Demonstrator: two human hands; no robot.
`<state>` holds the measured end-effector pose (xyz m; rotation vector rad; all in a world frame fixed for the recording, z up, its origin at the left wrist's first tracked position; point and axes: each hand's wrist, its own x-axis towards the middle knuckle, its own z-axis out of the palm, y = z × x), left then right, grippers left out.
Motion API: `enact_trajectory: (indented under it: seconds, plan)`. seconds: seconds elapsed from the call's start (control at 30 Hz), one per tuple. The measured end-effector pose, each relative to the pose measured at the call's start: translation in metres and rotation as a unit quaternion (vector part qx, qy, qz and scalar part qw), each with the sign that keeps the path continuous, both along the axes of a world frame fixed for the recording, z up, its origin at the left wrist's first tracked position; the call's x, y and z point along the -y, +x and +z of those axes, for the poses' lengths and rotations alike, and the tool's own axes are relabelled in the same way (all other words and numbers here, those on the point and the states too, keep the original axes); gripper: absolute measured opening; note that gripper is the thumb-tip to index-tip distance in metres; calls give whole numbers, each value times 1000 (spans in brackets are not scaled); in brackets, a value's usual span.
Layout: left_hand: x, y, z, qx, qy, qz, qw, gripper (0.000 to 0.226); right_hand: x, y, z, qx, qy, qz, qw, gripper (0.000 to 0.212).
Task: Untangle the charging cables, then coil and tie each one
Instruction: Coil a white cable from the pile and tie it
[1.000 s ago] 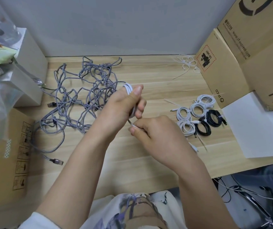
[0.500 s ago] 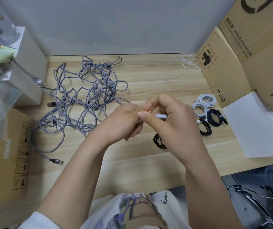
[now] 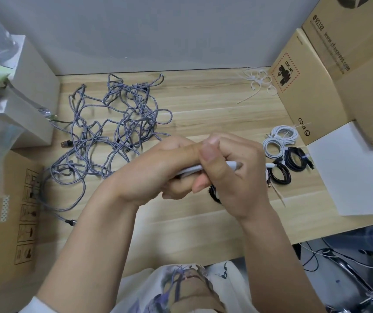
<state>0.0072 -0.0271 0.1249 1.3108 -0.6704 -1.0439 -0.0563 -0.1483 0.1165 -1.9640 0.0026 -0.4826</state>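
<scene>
Hands (image 3: 203,168) lowered, still pinching white cable (image 3: 230,165).

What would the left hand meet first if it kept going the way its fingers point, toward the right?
The right hand, which already wraps over the left hand around the white charging cable. Beyond it lie the coiled black cables; depth is unclear.

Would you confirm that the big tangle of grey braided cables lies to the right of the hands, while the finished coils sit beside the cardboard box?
Not quite: the head view shows the tangle of grey braided cables left of the hands. The finished coils do sit beside the cardboard box.
</scene>
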Motion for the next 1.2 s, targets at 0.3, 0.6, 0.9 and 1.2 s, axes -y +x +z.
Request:
enact_trajectory:
  seconds: [0.3,0.6,0.9,1.2]
  plan:
    - [48,4,-17,76,-19,322,943,55,7,33,-29,104,-102,-241,960,52]
    - [50,38,-43,-91,-52,135,985,26,41,74,-49,-59,146,-166,973,46]
    - [94,88,-70,-239,8,231,943,22,111,157,-89,-137,155,30,978,45]
    - [124,133,-111,-194,78,301,930,28,245,255,-181,-278,-130,-281,909,47]
